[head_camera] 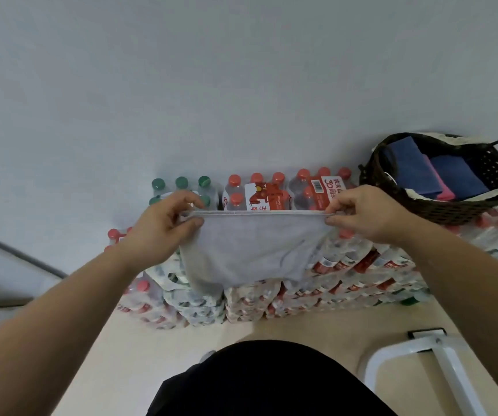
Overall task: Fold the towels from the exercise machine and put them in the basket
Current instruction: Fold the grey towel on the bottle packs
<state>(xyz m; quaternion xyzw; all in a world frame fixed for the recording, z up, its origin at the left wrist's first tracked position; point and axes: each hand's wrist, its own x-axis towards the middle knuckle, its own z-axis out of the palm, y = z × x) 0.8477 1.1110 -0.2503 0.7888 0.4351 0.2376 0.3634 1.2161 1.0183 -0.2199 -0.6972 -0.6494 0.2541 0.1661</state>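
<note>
**Grey towel (247, 250) held stretched in mid-air**

Position of towel: it hangs in front of the person, clear of any surface. Its upper hem runs in a straight horizontal line from one hand to the other. The cloth below sags loosely, and the lower edge is uneven.

Left hand (163, 229): it grips the left end of the upper hem, with the fingers curled round the edge and the thumb against the cloth.

Right hand (367, 214): it pinches the right end of the same hem between the thumb and the curled fingers. Both forearms are bare and reach forward from the lower corners of the view.

Basket (440, 205): this is dark and woven, with a looped handle and a pale liner (415, 194) showing at the rim. It stands above and to the right of the right hand, apart from it, on top of the packs of bottled water (346, 274). Folded towels lie inside, a pink one (444, 190) among blue ones (458, 178).

Bottled water: the packs are shrink-wrapped and stacked several layers high against the plain wall (241, 70), directly behind the towel. Most caps are red. One pack at the upper left has green caps (181, 183).

Surroundings: a pale floor (316, 331) lies below the stack and a white metal frame (407, 355) stands at the lower right. The person's dark garment (265, 382) fills the bottom centre.
</note>
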